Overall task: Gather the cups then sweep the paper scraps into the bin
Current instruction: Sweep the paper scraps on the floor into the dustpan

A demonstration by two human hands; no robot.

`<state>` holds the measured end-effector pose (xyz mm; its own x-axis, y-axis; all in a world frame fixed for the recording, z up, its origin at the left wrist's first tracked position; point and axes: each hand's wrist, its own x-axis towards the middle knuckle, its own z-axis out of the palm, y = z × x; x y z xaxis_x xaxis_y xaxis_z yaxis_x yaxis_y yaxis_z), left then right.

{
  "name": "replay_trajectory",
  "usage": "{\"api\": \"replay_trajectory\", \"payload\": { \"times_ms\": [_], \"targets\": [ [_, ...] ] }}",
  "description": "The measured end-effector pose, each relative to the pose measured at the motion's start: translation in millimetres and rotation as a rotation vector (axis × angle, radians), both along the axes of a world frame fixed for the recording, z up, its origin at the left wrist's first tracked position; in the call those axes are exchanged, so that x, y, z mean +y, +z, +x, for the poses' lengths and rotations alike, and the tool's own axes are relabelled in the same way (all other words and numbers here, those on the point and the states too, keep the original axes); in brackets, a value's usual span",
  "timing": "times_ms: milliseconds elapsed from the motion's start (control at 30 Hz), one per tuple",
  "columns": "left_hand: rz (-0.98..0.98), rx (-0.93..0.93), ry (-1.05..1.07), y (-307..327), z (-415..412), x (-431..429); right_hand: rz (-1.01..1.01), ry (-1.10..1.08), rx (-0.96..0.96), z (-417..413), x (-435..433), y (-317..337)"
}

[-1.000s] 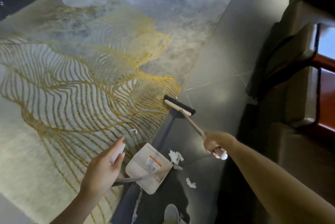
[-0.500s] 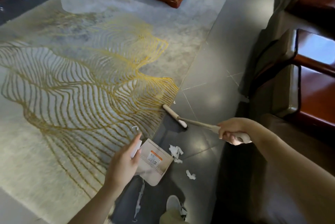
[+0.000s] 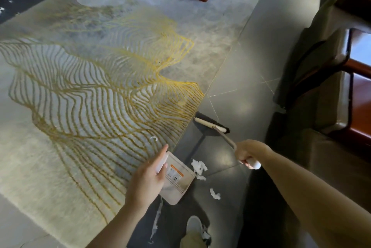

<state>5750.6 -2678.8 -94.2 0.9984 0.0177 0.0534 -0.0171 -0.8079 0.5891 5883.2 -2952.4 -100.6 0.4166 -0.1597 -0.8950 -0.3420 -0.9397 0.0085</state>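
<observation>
Paper scraps [image 3: 198, 168] on floor [image 3: 251, 66] between broom [image 3: 211, 126] and dustpan [image 3: 176, 187]
Right hand [image 3: 248, 153] fingers wrap the broom handle, head crosswise beyond the scraps; left hand [image 3: 148, 179] fingers hold the dustpan handle, pan just beside them.

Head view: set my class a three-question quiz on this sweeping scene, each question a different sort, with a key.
1. True or false: the right hand grips the broom by its handle.
2. The largest clump of paper scraps lies: A in the dustpan; B on the dark floor beside the dustpan; C on a shelf.
3. Fill in: the left hand holds the ___ handle.
Key: 1 true; 2 B; 3 dustpan's.
</observation>
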Motion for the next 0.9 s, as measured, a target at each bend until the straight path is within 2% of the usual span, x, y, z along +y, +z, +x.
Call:
{"api": "replay_trajectory", "payload": {
  "times_ms": [100, 200, 300, 433, 600, 800, 900],
  "targets": [
    [-0.022, 0.019, 0.026, 0.7, 4.1, 0.7, 0.027, 0.000, 0.106, -32.4, -9.1, 17.1],
    [-0.016, 0.005, 0.027, 2.1, -5.6, 9.5, 0.109, -0.154, 0.267, -66.8, -17.5, 42.8],
    [-0.036, 0.002, 0.031, 11.2, -27.9, 26.3, 0.119, -0.110, 0.233, -91.7, -20.2, 75.0],
    [-0.001, -0.011, 0.007, 22.6, -65.4, 60.3, 0.231, -0.315, 0.243, -117.4, -7.1, 120.9],
    [-0.087, 0.012, 0.084, 32.4, -112.6, 103.3, 0.250, -0.129, 0.046, -163.2, 51.3, 144.5],
    [-0.154, 0.011, 0.138, 36.0, -156.0, 128.1, 0.239, 0.083, -0.213, -174.9, 121.6, 102.1],
    [-0.138, -0.004, 0.171, 31.7, -166.2, 133.2, 0.186, 0.206, -0.213, -166.1, 150.9, 73.0]
  ]
}}
